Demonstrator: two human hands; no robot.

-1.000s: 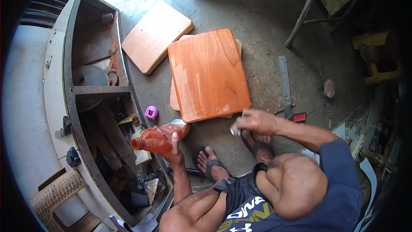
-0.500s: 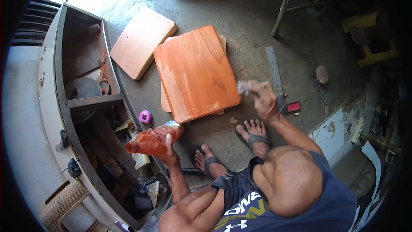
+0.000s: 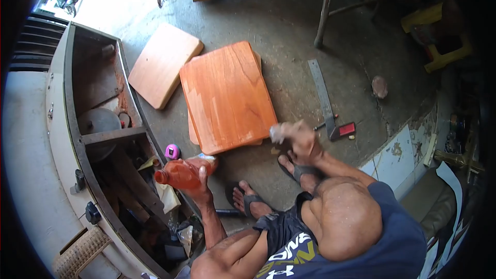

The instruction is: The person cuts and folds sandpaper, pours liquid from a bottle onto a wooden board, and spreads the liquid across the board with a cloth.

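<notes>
My left hand [image 3: 199, 191] is wrapped round a clear plastic bottle [image 3: 178, 173] of orange-red liquid, tilted on its side with its uncapped mouth to the left. My right hand [image 3: 306, 144], slightly blurred, pinches a small whitish wad [image 3: 278, 133], perhaps cloth. That wad is at the near right corner of an orange-stained wooden board [image 3: 227, 95]; whether it touches is unclear. The board's top has a wood grain and paler streaks on its left and near parts. It lies on another board, mostly hidden beneath it.
A paler wooden board [image 3: 163, 64] lies at the upper left. On the floor to the right are a metal try square [image 3: 321, 85], a red-and-black object [image 3: 347, 129] and a round flat piece [image 3: 380, 87]. A pink tape measure [image 3: 172, 151] sits beside the open metal cabinet [image 3: 106, 135].
My right hand with the wad has moved from the board's right edge toward its near right corner. The left hand still holds the bottle. The whole view has shifted slightly.
</notes>
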